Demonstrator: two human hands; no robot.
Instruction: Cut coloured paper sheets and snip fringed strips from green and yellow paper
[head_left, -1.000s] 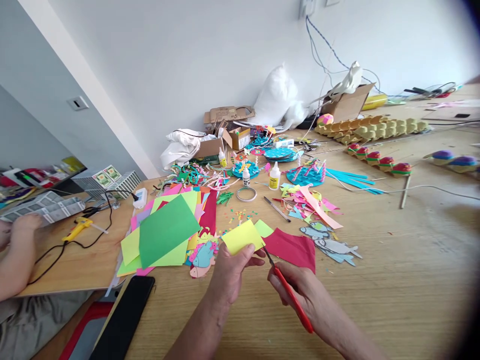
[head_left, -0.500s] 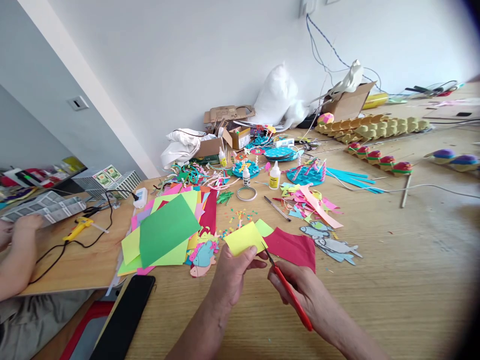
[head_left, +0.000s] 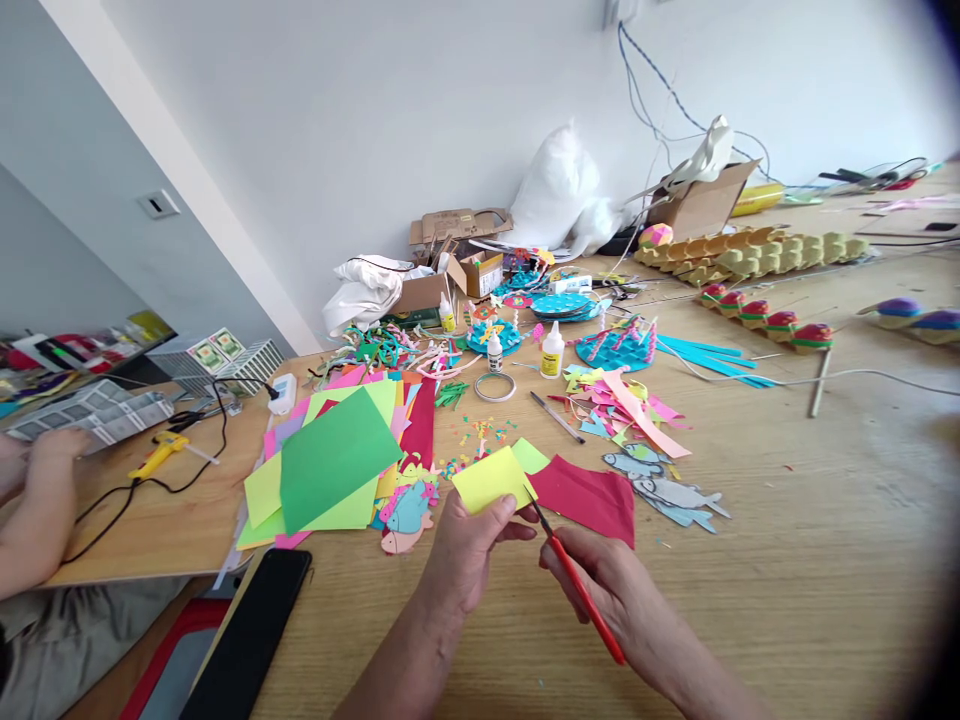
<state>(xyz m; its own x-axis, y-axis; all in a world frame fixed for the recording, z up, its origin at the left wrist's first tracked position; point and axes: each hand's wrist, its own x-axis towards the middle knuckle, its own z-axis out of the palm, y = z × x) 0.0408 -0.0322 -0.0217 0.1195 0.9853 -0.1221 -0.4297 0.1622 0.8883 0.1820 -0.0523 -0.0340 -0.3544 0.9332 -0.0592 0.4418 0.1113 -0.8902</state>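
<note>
Between the thumb and fingers of my left hand [head_left: 476, 545] is a piece of yellow paper [head_left: 487, 480], raised above the table. My right hand [head_left: 600, 580] grips red-handled scissors [head_left: 581, 590], whose blades meet the paper's right edge near my left fingertips. How far the blades are apart is too small to tell. Behind the hands lie a dark red paper sheet [head_left: 589, 497] and a light green paper piece [head_left: 529, 455]. Grey paper fish [head_left: 679, 493] rest to the right, and coloured paper fish [head_left: 409, 510] to the left.
A stack of coloured paper with a green sheet [head_left: 337, 455] on top lies left. Glue bottles [head_left: 551, 352], a tape roll [head_left: 495, 387], a pen [head_left: 556, 416] and paper scraps [head_left: 622, 400] stand or lie behind. A black phone [head_left: 251, 635] is near the front edge. Another person's arm [head_left: 41, 500] is at far left.
The view has shifted very slightly. Both hands, the yellow paper and the scissors keep nearly the same position.
</note>
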